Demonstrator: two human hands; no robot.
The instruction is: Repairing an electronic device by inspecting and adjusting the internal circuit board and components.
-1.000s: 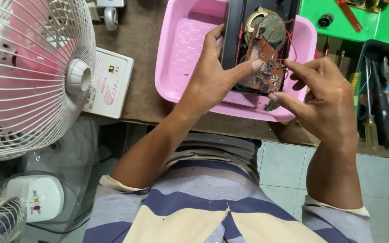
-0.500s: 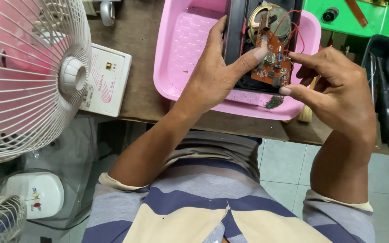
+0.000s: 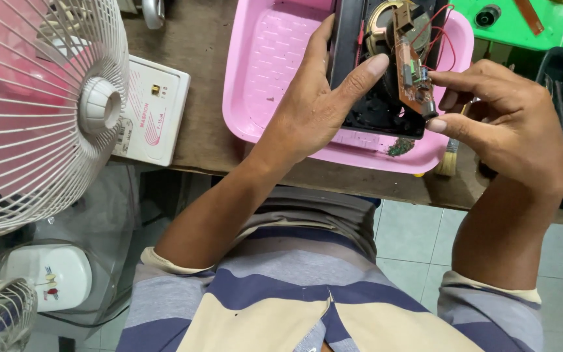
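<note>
Over pink tray (image 3: 275,65), hands (image 3: 307,111) pinching circuit board (image 3: 410,72)

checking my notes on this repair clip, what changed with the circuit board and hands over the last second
The brown circuit board has been tipped from lying nearly flat over the black casing to standing on edge. The right hand shifted its pinch to the board's lower end. The left hand kept its grip on the casing over the pink tray, forefinger against the board. The red wires stay attached; the white fan has not moved.
</note>
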